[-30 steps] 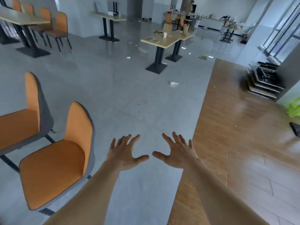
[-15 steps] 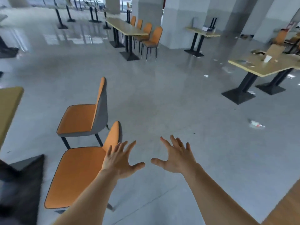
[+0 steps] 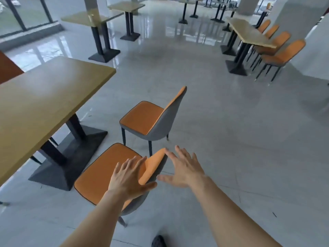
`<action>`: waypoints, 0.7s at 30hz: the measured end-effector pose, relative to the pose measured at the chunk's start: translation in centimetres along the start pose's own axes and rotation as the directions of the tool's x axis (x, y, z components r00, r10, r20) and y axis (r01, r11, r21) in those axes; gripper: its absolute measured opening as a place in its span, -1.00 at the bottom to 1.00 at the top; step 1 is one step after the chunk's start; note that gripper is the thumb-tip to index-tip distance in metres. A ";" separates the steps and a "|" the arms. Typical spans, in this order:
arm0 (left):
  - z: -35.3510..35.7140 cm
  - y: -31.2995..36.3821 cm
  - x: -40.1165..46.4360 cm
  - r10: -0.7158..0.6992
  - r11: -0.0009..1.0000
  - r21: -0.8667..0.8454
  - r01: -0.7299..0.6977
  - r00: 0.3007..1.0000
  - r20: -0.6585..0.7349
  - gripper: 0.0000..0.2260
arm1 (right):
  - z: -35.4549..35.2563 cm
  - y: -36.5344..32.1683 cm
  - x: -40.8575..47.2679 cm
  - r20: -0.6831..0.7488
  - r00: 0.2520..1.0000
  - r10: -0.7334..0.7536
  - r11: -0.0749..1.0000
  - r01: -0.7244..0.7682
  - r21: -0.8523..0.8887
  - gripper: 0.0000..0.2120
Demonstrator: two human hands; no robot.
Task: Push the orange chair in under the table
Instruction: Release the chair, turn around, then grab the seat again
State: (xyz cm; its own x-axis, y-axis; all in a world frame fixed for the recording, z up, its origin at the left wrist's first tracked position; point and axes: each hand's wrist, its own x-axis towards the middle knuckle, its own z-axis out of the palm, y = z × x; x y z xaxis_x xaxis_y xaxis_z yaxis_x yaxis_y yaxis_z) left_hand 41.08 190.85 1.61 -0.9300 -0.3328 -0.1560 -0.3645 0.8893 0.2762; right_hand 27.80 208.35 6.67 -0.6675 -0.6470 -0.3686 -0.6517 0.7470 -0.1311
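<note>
The near orange chair [image 3: 101,173] with a grey shell back stands pulled out from the long wooden table [image 3: 41,97] on my left, its seat facing the table's black pedestal base. My left hand [image 3: 130,177] is spread open over the front of the chair's backrest. My right hand [image 3: 185,168] is spread open just behind the backrest's top edge, fingertips close to it; contact cannot be told. Neither hand grips anything.
A second orange chair [image 3: 151,118] stands just beyond the near one, also pulled out. Other tables [image 3: 92,20] and a row of orange chairs [image 3: 279,54] stand further off on the grey tiled floor. My shoe tip [image 3: 158,241] shows at the bottom.
The view has swung left, bringing the table and both chairs to the centre. Both open hands have come down to the near chair's backrest.
</note>
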 end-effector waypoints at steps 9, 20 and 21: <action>2.0 -0.6 0.7 -0.376 0.919 -0.109 0.379 0.925 0.048 -0.02 | -0.3 0.1 9.4 0.178 0.936 -0.304 0.931 0.331 -0.151 0.10; 6.1 2.6 -0.4 -0.678 0.660 -0.250 0.709 0.705 0.208 0.02 | 1.9 0.9 16.2 0.372 0.734 -0.568 0.707 0.667 -0.236 0.18; 6.5 3.2 -0.4 -0.697 0.641 -0.246 0.727 0.686 0.210 0.03 | 2.1 1.4 16.5 0.381 0.718 -0.583 0.691 0.685 -0.232 0.18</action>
State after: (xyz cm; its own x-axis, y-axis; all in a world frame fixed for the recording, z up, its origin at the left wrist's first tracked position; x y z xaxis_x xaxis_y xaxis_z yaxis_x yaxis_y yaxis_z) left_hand 40.56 195.89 -3.58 -0.3740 -0.7819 -0.4987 -0.9212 0.2513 0.2969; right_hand 16.64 199.01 -1.58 0.0384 -0.8416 -0.5387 -0.9909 0.0375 -0.1291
